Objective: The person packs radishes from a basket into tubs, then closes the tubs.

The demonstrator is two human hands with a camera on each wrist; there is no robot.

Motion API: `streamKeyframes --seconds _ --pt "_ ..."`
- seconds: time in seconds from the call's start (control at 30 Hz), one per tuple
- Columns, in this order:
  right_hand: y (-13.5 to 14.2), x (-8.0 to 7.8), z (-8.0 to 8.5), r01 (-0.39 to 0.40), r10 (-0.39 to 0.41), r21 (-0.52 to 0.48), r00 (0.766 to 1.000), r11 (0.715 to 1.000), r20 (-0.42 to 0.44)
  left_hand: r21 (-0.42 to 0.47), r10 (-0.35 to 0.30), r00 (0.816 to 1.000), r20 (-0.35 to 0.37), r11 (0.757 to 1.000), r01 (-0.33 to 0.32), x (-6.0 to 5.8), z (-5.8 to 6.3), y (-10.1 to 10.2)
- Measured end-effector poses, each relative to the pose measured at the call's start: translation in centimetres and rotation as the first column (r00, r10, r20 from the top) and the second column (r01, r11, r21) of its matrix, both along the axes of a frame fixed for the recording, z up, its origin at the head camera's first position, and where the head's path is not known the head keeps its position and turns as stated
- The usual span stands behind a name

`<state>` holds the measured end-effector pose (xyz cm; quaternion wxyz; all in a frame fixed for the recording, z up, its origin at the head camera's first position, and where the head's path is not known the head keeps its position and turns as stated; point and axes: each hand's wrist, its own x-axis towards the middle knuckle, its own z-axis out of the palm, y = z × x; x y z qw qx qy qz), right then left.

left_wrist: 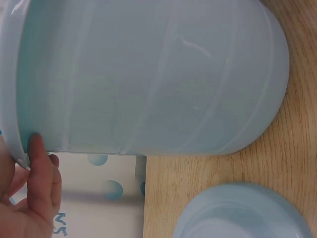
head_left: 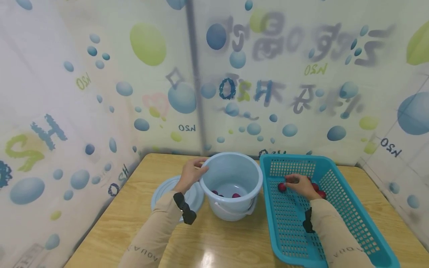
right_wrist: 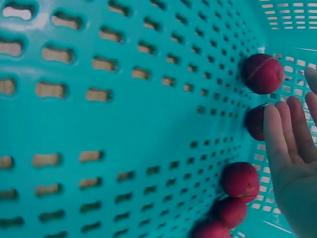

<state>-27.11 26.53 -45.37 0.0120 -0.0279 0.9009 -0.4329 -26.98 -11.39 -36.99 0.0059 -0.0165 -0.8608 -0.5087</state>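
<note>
Right hand is hovering empty, fingers extended, round dark-red fruit lying just left, left hand gripping pale-blue plastic bucket.

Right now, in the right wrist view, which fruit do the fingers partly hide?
The second fruit from the top: fingers of the right hand overlap it; the others show clear.

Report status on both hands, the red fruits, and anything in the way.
Left hand gripping pale blue bucket by its rim. Right hand among red fruits in turquoise basket. More fruits inside bucket. No obstruction visible.
</note>
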Motion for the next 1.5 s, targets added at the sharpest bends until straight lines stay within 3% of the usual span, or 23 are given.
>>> streamKeyframes --seconds 0.37,0.6,0.93,1.17,1.5 --pt "-0.7 -0.2 -1.3 0.067 -0.073 0.044 0.988 0.997 0.136 0.005 0.000 1.000 0.005 1.000 0.000 0.0 0.0 0.1" --pt "-1.0 0.0 -1.2 0.023 -0.030 0.056 0.992 0.998 0.119 0.004 0.002 1.000 0.012 1.000 -0.002 0.0 0.1 0.1" --pt "-1.1 0.3 -1.0 0.020 -0.022 0.014 0.995 1.000 0.094 0.003 0.014 1.000 0.015 1.000 -0.014 0.0 -0.1 0.1" --pt "-0.9 0.5 -1.0 0.042 -0.048 0.065 0.995 0.997 0.087 0.006 0.007 1.000 0.014 1.000 -0.007 -0.4 -0.1 0.4" --pt "-1.1 0.3 0.9 0.012 -0.013 0.072 1.000 0.997 0.008 0.007 0.012 1.000 0.001 1.000 -0.012 -0.2 -0.2 0.1"
